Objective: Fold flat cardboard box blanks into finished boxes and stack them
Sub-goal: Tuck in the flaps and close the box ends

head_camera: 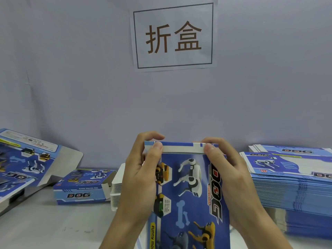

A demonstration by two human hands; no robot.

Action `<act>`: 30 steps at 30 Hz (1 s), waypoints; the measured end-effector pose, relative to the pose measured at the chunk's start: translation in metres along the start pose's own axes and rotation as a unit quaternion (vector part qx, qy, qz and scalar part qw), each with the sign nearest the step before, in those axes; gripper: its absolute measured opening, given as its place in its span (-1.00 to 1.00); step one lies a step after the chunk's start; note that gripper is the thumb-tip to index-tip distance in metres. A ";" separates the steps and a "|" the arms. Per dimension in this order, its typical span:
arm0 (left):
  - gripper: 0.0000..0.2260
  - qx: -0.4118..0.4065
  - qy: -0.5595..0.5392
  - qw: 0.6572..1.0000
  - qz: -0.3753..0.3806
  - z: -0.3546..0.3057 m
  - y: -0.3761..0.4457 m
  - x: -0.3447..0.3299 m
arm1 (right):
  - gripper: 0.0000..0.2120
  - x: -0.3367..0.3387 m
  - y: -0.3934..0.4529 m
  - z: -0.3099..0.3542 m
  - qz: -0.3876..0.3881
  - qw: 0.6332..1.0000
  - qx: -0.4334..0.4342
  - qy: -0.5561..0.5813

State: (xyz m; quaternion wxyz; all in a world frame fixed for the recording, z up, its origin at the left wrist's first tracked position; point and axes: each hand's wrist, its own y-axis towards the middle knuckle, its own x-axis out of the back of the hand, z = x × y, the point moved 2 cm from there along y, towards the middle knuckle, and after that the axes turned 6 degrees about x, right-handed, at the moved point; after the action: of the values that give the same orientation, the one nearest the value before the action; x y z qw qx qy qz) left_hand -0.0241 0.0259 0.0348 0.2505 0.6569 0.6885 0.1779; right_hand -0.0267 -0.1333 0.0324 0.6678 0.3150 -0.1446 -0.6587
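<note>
I hold a blue printed box (pixel 190 193) upright in front of me, with robot-dog pictures and "DOG" lettering on its face. My left hand (pixel 142 175) grips its upper left corner, thumb on the white top flap. My right hand (pixel 226 175) grips the upper right corner, thumb pressing the same flap down. A tall stack of flat blue blanks (pixel 294 187) lies at the right. One folded box (pixel 82 186) rests on the table at the left.
A large blank (pixel 27 162) with open flaps leans at the far left. A low white-edged pile of sheets (pixel 117 187) sits behind my left hand. A paper sign (pixel 173 35) hangs on the grey wall. The table (pixel 53 227) is pale grey.
</note>
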 end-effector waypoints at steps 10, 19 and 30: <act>-0.77 0.036 -0.025 0.998 -0.035 0.005 0.001 0.003 | -0.78 0.000 -0.001 -0.006 0.003 0.999 -0.004 0.048; -0.79 -0.029 -0.034 0.999 0.014 -0.001 -0.005 -0.004 | -0.76 0.007 0.000 0.003 0.009 0.995 0.018 0.096; -0.67 -0.021 -0.027 0.999 0.040 0.004 -0.004 -0.005 | -0.77 0.012 0.002 -0.003 -0.008 0.998 0.015 0.064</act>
State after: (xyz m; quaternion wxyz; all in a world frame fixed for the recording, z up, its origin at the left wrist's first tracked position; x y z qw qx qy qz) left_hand -0.0253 0.0202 0.0294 0.2756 0.6833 0.6506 0.1843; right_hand -0.0222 -0.1447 0.0287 0.6655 0.3677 -0.1091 -0.6403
